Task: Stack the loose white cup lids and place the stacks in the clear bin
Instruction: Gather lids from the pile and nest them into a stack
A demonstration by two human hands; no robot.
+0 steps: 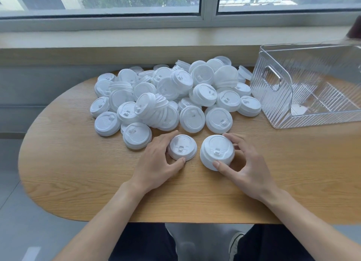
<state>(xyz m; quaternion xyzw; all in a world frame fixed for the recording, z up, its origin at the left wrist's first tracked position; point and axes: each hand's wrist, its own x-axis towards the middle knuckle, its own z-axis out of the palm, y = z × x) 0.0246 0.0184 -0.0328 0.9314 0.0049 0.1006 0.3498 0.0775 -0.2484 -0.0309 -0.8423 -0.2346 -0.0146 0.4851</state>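
Note:
A big pile of loose white cup lids [172, 96] covers the far middle of the wooden table [88, 182]. In front of the pile, my left hand [158, 163] grips a single white lid [182, 149] flat on the table, thumb at its near rim and fingers at its far left rim. My right hand [245, 167] holds a short stack of white lids [216, 152] that stands on the table, thumb in front and fingers behind. The two are a small gap apart. The clear bin [273, 106], ribbed with a handle cut-out, stands at the far right and holds no lids.
A window sill and window run along the far side of the table. The table's rounded left end and near edge drop to a grey floor. My knees and a shoe show below the near edge. A dark object sits at the far right edge above the bin.

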